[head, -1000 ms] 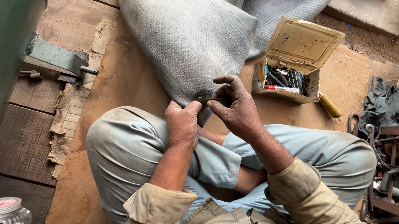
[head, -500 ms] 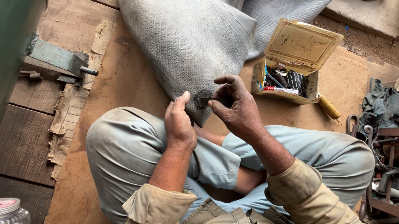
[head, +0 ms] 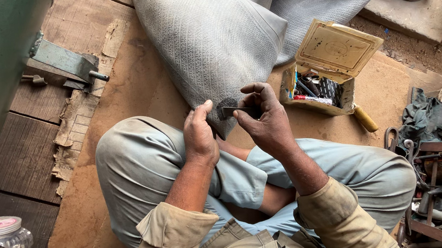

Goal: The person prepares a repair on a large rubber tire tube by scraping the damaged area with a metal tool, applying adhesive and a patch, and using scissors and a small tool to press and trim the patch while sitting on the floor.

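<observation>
Hands mid-frame: left hand (head: pixel 200 134) pinches the grey rubber tube (head: pixel 212 37) edge, right hand (head: pixel 264 119) grips a small flat metal blade (head: pixel 235 109) against it, so a slip could probably nick that thumb.

Wearer's clothing, lower half of frame.
Khaki shirt had sleeves rolled to the elbows, forearms bare; light grey-blue trousers (head: pixel 144 176) were creased at knees; no rings or watch seen.
</observation>
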